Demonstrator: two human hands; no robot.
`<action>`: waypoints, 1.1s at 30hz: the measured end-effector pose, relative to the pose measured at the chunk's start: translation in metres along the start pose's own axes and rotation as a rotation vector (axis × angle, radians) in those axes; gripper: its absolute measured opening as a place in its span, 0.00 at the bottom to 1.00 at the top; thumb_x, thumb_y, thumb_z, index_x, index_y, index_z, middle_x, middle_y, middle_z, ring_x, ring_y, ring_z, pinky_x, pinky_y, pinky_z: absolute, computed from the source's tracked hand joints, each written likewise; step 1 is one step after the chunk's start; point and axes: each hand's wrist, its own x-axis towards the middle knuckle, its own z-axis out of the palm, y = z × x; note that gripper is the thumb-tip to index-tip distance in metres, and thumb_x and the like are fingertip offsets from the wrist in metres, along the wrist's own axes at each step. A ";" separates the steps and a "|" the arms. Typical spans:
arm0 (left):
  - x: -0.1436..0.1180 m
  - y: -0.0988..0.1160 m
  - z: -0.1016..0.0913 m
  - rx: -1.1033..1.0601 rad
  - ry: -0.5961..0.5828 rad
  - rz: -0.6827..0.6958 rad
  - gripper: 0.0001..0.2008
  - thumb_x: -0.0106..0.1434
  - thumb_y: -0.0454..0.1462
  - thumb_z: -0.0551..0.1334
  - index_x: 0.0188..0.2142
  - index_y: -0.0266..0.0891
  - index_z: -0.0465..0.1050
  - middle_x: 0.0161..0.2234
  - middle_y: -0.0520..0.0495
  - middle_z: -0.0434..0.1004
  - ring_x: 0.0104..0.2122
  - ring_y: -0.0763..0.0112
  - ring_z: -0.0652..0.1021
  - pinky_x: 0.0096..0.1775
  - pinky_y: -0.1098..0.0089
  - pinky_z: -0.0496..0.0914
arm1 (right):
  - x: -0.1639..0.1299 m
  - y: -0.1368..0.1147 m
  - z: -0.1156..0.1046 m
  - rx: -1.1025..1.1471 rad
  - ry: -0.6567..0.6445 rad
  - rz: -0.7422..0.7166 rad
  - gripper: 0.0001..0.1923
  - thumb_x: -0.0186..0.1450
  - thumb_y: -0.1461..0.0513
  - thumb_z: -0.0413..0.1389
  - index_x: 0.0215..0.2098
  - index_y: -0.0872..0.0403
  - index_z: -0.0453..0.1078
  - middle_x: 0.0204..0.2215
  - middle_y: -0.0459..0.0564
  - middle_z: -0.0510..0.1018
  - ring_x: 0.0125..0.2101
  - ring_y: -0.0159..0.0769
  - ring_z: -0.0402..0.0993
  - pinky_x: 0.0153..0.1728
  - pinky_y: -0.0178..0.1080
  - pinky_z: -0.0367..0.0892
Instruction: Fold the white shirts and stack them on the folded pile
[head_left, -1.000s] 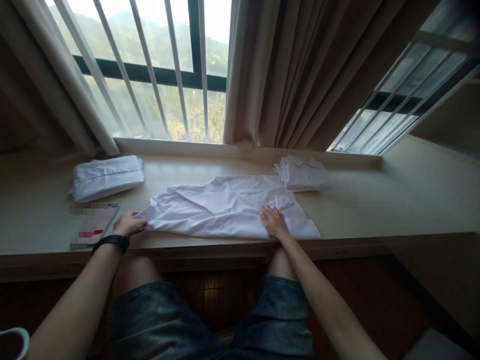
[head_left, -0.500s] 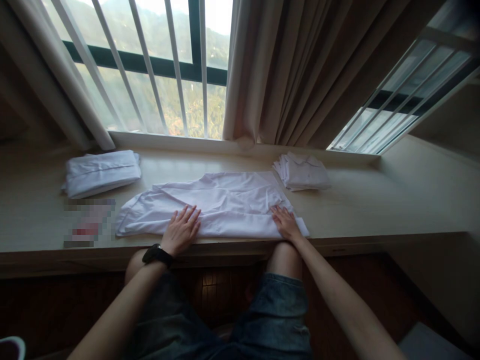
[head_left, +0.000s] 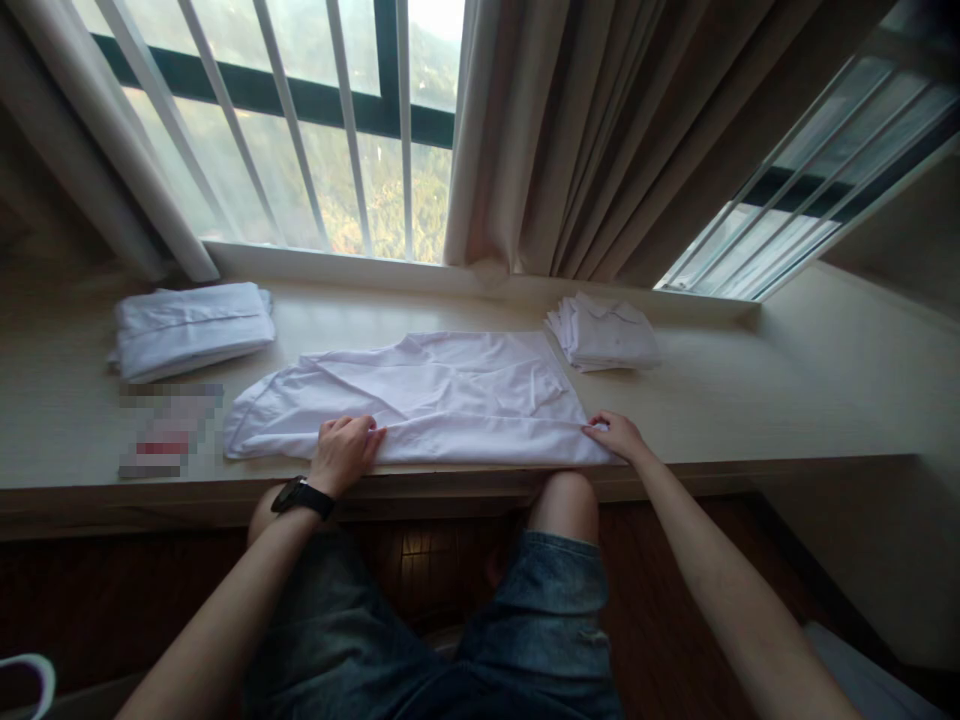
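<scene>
A white garment (head_left: 427, 395) lies spread flat on the pale window ledge (head_left: 750, 410), partly folded lengthwise. My left hand (head_left: 341, 452), with a black watch on its wrist, has its fingers curled on the garment's near folded edge, left of the middle. My right hand (head_left: 616, 436) pinches the garment's near right corner. Both hands are close to the ledge's front edge.
A folded white stack (head_left: 191, 328) lies at the far left of the ledge, and a smaller folded white pile (head_left: 606, 338) at the far right of the garment. A flat blurred item (head_left: 169, 432) lies left of the garment. Curtains (head_left: 600, 140) and window bars stand behind.
My left hand moved from the garment's left end to its near edge and curled its fingers there. My right hand slid right to the near right corner. The garment now lies narrower.
</scene>
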 end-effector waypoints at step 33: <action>-0.021 -0.051 -0.021 0.275 -0.170 -0.407 0.26 0.74 0.48 0.43 0.44 0.35 0.74 0.39 0.35 0.78 0.38 0.53 0.79 0.39 0.62 0.66 | 0.064 -0.031 0.036 0.332 0.428 0.131 0.20 0.55 0.55 0.61 0.42 0.57 0.75 0.32 0.51 0.77 0.31 0.38 0.72 0.39 0.44 0.70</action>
